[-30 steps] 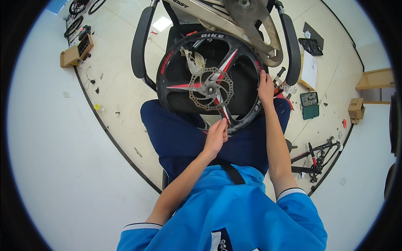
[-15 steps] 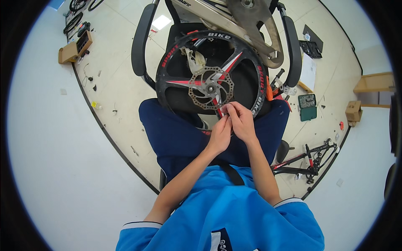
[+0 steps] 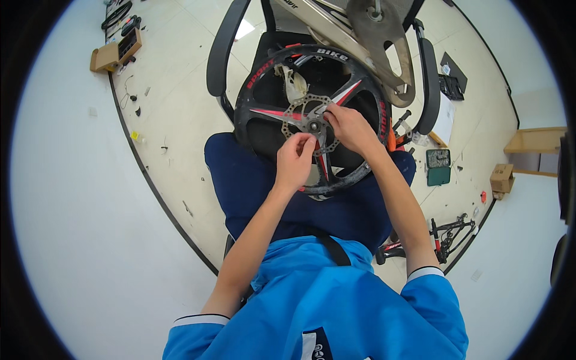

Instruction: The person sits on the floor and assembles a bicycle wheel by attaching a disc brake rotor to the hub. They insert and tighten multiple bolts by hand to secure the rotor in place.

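Note:
A black bicycle wheel [image 3: 242, 114] with red and white spokes leans across the chair seat and against my thighs. Over its hub sits a perforated metal disc brake rotor [image 3: 305, 120]. My right hand [image 3: 353, 128] reaches onto the rotor just right of the hub, its thumb and fingertips pinched together. Below the hub, at the rotor's lower left, my left hand [image 3: 294, 161] has its fingertips pressed together too. Whatever either pinch contains is too small or hidden to make out. A crumpled whitish wrap [image 3: 294, 84] hangs behind the upper spokes.
A silver bicycle frame part [image 3: 315, 18] rests on the chair between its black armrests [image 3: 223, 54]. Right of it, on the floor, are a green case [image 3: 438, 175], a black tool case [image 3: 452, 87] and a carton [image 3: 501, 178]. A black-and-red frame [image 3: 441, 240] lies behind my right arm.
Both hands have come apart from their joined position below the rotor. My right hand moved up beside the hub; the left rose to the rotor's lower left. The whole view shifted slightly.

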